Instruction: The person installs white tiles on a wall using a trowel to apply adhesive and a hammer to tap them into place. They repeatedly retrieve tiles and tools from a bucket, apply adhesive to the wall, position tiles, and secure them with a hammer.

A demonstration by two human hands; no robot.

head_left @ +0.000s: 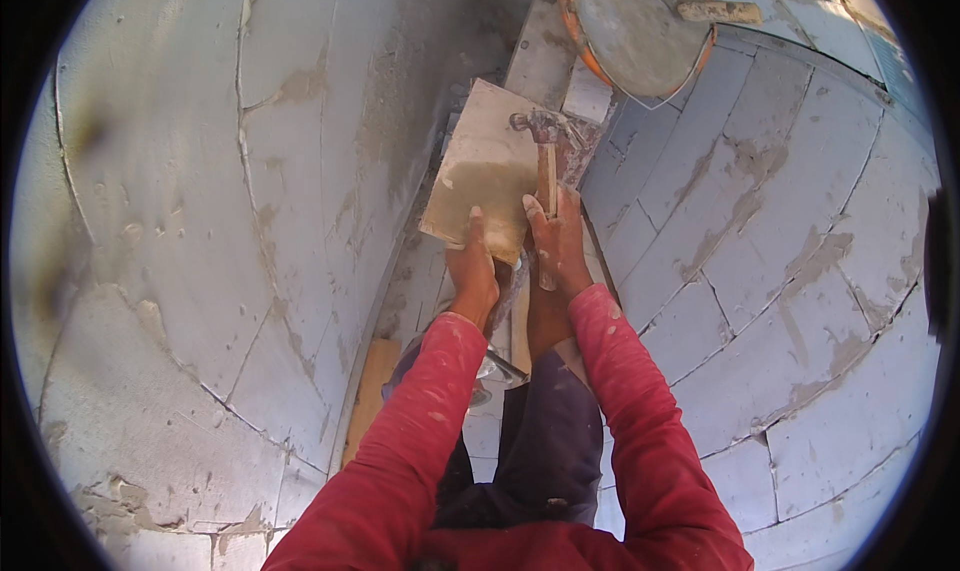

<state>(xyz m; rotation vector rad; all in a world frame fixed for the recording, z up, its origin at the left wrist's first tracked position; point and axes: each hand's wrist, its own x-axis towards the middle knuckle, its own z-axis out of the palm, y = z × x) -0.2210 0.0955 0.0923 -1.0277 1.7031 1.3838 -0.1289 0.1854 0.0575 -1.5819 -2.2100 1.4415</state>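
My left hand grips the near edge of a pale, square slab, thumb on its upper face. A darker, damp-looking patch covers the slab's near half. My right hand is closed round the wooden handle of a claw hammer. The hammer's metal head points away from me and overlaps the slab's right side; I cannot tell whether it touches. Most of my left fingers are hidden beneath the slab.
Block walls with rough mortar joints rise close on both sides. Ahead stands an orange-rimmed bucket of grey mortar, with a wooden-handled tool across it. A wooden board lies along the left wall's foot.
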